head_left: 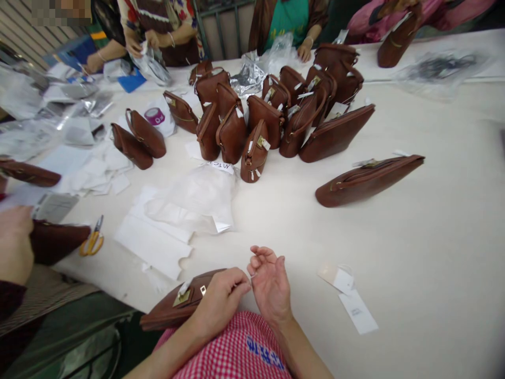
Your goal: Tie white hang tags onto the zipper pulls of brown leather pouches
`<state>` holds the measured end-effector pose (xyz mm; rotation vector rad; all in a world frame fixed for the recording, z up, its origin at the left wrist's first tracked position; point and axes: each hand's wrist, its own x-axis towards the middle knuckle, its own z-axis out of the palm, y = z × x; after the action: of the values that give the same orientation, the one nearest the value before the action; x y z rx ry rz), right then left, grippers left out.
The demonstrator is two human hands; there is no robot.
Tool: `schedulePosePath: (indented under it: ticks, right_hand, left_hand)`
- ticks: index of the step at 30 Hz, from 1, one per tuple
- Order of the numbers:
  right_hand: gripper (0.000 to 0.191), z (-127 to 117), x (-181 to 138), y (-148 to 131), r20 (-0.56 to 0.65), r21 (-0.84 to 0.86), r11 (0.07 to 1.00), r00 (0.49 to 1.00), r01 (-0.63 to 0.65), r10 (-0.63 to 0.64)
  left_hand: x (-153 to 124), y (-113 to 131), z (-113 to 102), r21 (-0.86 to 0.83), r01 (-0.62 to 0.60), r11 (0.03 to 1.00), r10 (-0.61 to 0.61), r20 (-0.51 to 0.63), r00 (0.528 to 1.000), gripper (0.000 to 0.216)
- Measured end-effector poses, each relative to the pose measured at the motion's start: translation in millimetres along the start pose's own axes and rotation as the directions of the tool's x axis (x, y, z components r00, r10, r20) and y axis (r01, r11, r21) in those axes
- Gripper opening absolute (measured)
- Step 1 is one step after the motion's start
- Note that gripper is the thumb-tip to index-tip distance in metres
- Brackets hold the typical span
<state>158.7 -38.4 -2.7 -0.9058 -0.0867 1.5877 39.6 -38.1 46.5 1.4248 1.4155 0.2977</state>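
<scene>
Scissors (94, 239) lie left of white paper (152, 239), followed by the brown bag (173, 310) at the tabletop's (418, 252) near edge. The left hand (225, 292) overlaps its right end, thumb and fingers pressed together, anything pinched too small to tell. Just beside, the right hand (273, 289) is loosely spread, palm up, with tags (358, 311) lying farther right.

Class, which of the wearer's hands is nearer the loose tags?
Right. The right hand is between the left hand and the loose tags; the left hand is farther off, beside a brown bag.
</scene>
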Motion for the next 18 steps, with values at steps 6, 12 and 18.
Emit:
schedulePosePath:
  ticks: [6,12,18]
  right_hand:
    - [0.038,-23,4,0,-0.021,-0.194,0.976,0.995,-0.098,0.095]
    - [0.039,-41,-4,11,0.142,-0.383,0.911,0.964,-0.154,0.223]
    - [0.031,-31,-5,-1,0.136,-0.481,0.871,0.972,-0.104,0.191]
  left_hand:
    - [2,-1,-9,-0.221,0.110,0.969,-0.113,0.002,0.994,0.023]
    - [1,0,-12,-0.299,0.133,0.945,-0.127,0.041,0.991,0.024]
    - [0,0,-9,-0.193,0.083,0.978,-0.083,0.010,0.997,0.021]
